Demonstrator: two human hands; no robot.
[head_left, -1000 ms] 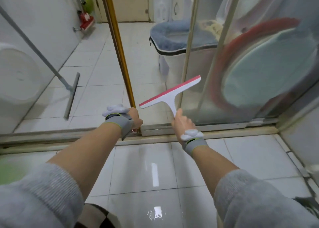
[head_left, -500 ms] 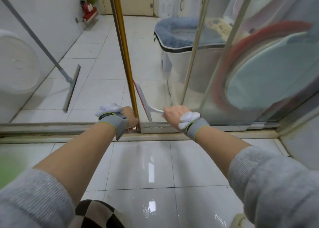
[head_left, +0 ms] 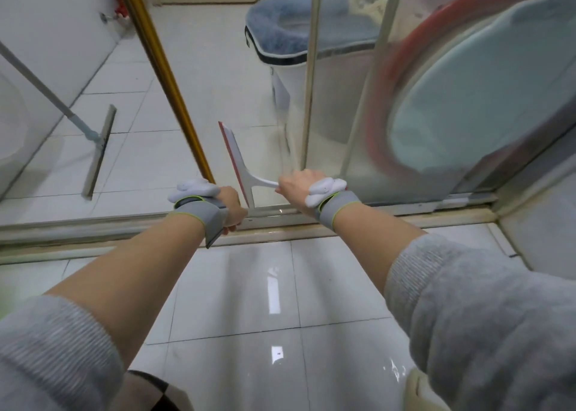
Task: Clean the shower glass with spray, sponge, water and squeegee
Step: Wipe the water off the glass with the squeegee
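Right-hand fingers (head_left: 288, 184) curled round squeegee (head_left: 238, 164) handle, blade upright just left.

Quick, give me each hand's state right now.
Left hand: grips the gold door frame at its base.
Right hand: holds the squeegee by its handle.

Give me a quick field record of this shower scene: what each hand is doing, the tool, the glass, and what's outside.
right hand: grips the handle of the white squeegee with red blade edge
squeegee: blade roughly upright, low by the bottom track
left hand: at the foot of the gold door frame bar; grip hidden
frosted shower glass panel: cloudy
outside: long-handled floor squeegee, toilet with blue fuzzy cover
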